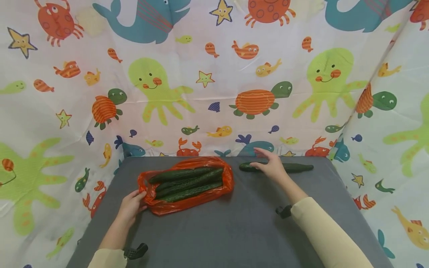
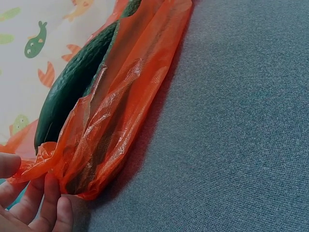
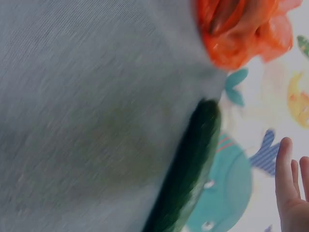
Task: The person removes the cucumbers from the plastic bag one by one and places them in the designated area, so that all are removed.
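The left hand (image 1: 132,205) pinches an orange plastic bag (image 1: 228,182) of cucumbers (image 1: 187,182); the right hand (image 1: 270,166), grasping nothing, hovers above a loose cucumber (image 1: 296,168) near the far edge of the table (image 1: 218,232). Reaching seems the step; gripping calls for lowering and curling that hand.

Table (image 1: 214,234): we see a grey, cloth-textured top | far edge, toward left corner: we find an orange plastic bag (image 1: 228,179) with cucumbers (image 1: 186,174) inside | far edge, toward right corner: we note one loose cucumber (image 1: 295,168), lying lengthwise
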{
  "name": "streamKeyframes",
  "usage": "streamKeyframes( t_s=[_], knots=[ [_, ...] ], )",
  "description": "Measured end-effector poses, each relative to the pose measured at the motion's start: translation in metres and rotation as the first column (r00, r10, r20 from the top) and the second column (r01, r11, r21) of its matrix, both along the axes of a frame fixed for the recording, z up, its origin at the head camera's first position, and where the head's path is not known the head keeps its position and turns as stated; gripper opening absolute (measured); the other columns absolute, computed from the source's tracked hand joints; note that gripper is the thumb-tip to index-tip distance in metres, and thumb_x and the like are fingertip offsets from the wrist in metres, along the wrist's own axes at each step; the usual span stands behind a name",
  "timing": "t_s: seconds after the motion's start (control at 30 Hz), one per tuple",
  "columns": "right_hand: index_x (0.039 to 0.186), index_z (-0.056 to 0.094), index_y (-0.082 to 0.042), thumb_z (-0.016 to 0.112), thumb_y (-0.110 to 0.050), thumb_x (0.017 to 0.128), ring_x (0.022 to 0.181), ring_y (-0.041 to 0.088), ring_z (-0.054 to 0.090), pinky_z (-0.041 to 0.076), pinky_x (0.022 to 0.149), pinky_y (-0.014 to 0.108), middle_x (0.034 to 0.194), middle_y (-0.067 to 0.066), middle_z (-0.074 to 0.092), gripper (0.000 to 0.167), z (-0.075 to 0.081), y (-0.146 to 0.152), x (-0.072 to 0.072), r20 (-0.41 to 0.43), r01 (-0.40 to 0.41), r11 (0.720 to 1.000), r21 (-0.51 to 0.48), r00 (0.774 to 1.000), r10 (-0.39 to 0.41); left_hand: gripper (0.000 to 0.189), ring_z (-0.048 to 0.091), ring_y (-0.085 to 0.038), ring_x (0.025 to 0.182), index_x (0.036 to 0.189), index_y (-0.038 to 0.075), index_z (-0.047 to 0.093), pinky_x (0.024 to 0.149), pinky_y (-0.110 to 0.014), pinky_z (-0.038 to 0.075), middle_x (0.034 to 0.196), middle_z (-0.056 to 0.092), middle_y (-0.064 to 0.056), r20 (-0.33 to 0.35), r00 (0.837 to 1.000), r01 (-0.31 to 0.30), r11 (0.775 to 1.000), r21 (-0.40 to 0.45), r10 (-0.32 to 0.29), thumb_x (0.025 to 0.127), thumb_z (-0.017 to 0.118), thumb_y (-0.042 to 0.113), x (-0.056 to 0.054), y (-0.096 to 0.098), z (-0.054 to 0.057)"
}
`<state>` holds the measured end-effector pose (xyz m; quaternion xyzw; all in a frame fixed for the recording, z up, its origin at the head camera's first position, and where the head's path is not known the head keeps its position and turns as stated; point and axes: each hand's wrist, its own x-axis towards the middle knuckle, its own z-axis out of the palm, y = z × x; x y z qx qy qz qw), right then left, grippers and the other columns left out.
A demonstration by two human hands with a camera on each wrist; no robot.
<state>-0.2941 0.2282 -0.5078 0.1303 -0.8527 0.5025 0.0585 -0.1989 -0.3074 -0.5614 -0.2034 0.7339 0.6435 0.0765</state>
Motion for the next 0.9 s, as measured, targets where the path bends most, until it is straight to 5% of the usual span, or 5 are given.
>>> streamKeyframes(
  t_s=[0.33,0.77,0.9],
  knots=[
    [0.139,0.061,-0.017,0.084,-0.022,0.082,0.122,0.031,0.063,0.057,0.088,0.049,0.135,0.007,0.064,0.062,0.021,-0.044,0.012,-0.104,-0.037,0.999,0.007,0.994,0.037,0.054,0.063,-0.002,0.085,0.15,0.001,0.043,0.08,-0.03,0.057,0.105,0.067,0.009,0.016,1.0,-0.008,1.0,0.0,0.008,0.105,0.053,0.03,-0.003,0.003,-0.001],
    [0.138,0.063,-0.016,0.081,-0.019,0.086,0.122,0.031,0.06,0.06,0.083,0.045,0.136,0.011,0.063,0.055,0.039,-0.108,0.029,-0.143,-0.171,0.984,-0.038,0.976,0.164,0.054,0.062,-0.002,0.088,0.151,0.001,0.042,0.082,-0.031,0.057,0.11,0.065,0.008,0.022,1.0,0.006,1.0,0.018,-0.007,0.106,0.052,0.03,0.001,0.001,-0.001],
    [0.138,0.062,-0.017,0.081,-0.022,0.086,0.127,0.028,0.058,0.056,0.093,0.047,0.139,0.008,0.061,0.056,0.037,-0.125,0.033,-0.168,-0.194,0.981,0.006,0.967,0.193,0.054,0.062,-0.002,0.087,0.15,0.001,0.042,0.081,-0.031,0.057,0.108,0.065,0.009,0.019,1.0,0.002,1.0,0.02,-0.002,0.106,0.052,0.03,0.0,0.001,-0.001]
  ],
)
